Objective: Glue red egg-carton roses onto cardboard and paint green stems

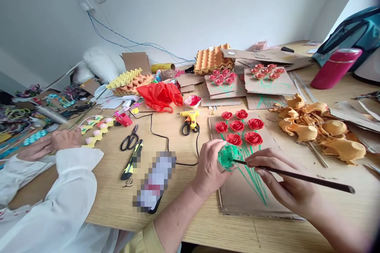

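My left hand [209, 168] is closed around a small cup [228, 156] that is green inside. My right hand [282, 182] pinches a long dark paintbrush [299, 176] whose tip rests in the cup. Both hands hover over a cardboard sheet [237, 197] with several red paper roses [237, 125] and green painted stems [253, 178].
Another person in white sleeves [68, 189] sits at my left with hands [50, 144] on the table. Scissors [130, 140], a utility knife [130, 164], a yellow glue gun [190, 118], a red bag [160, 95], egg trays [212, 59], egg-carton scraps [320, 124] and a pink bottle [335, 69] lie around.
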### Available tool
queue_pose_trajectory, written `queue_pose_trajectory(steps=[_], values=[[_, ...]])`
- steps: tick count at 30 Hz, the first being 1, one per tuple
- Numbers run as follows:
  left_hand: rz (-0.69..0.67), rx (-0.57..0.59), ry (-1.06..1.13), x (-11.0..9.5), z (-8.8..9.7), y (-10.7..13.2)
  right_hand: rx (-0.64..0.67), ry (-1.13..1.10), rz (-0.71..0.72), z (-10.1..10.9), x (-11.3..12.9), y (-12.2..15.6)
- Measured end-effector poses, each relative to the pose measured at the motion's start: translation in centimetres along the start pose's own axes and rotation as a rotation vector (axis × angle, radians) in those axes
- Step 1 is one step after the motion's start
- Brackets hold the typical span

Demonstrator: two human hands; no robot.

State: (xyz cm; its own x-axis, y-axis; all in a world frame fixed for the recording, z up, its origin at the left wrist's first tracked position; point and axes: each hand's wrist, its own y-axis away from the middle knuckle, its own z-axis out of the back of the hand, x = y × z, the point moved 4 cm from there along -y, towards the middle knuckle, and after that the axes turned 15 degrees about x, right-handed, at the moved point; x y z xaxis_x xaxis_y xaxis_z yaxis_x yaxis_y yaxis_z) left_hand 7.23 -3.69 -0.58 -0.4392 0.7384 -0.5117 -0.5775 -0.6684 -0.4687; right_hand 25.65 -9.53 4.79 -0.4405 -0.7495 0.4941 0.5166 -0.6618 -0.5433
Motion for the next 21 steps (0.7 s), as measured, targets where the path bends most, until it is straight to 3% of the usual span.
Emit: queue_pose_trajectory(steps=[5,12,18,21], values=[[0.0,0.018,0.002,-0.1,-0.1,0.0,0.068,-0.003,-0.025,-0.9,-0.1,0.0],[-0.005,0.008,0.003,-0.2,-0.1,-0.1,0.043,-0.027,-0.041,-0.7,-0.4,0.4],[0.03,0.019,0.015,-0.1,0.0,-0.2,-0.042,-0.057,-0.049,0.1,-0.7,0.5],[0.054,-0.007,0.035,0.3,0.0,-0.2,-0.199,-0.061,-0.088,1.6,-0.9,0.9]])
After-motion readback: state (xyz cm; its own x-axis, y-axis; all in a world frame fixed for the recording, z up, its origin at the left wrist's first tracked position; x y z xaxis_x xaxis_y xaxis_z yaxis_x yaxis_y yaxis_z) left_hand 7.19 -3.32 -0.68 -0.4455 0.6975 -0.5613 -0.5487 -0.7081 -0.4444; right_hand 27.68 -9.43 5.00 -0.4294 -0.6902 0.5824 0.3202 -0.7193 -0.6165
